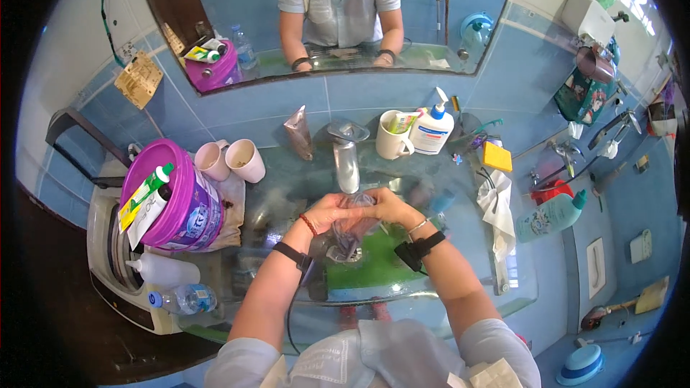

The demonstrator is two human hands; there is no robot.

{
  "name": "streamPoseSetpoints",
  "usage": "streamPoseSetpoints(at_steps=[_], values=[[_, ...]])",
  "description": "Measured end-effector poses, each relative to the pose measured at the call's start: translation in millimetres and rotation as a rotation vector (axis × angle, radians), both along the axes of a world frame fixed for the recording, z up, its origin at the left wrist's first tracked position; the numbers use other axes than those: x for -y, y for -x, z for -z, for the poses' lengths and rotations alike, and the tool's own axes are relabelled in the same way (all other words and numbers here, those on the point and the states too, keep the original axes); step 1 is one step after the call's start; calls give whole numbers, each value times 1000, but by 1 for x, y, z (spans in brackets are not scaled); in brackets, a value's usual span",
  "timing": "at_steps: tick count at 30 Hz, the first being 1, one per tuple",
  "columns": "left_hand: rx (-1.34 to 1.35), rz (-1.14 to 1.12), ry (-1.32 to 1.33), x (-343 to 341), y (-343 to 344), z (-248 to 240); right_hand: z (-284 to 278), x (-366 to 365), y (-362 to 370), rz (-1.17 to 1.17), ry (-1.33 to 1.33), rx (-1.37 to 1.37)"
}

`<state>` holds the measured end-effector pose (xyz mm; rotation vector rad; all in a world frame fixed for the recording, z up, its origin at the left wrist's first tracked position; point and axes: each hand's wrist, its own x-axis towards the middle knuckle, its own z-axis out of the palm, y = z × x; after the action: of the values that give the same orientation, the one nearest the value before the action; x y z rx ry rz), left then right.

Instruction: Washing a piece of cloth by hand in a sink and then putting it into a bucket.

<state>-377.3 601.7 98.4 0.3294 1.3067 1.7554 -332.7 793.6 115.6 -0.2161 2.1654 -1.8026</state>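
Observation:
Over the glass basin (pixel 273 223), my left hand (pixel 328 213) and my right hand (pixel 392 208) close round a see-through, purplish thing (pixel 353 227) that looks like a thin plastic bag or soft cup; its exact kind is hard to make out. The thumbs meet across its top, and its lower end hangs above the round drain (pixel 343 253). Just beyond my fingers stands the silver faucet (pixel 346 165), its spout directly over the held thing. Whether water runs is not plain.
On the left are a purple tub (pixel 194 205) with tubes on its lid, two mugs (pixel 246 161), a white squeeze bottle (pixel 165 270) and a water bottle (pixel 188 299). Behind stand a foil pouch (pixel 299 133), a cup (pixel 392 136) and a pump bottle (pixel 433 131). A yellow sponge (pixel 497 156) and cloth (pixel 497 208) lie right.

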Motion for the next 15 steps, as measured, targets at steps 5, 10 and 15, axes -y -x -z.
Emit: streamPoseSetpoints(at_steps=[5, 10, 15], values=[[-395, 130, 479, 29, 14, 23, -7, -15, 11, 164, -145, -25], [-188, -59, 59, 18, 5, 38, 8, -12, 8, 277, 160, 100], [361, -471, -288, -31, -7, 57, 49, 27, -3, 622, 124, -220]])
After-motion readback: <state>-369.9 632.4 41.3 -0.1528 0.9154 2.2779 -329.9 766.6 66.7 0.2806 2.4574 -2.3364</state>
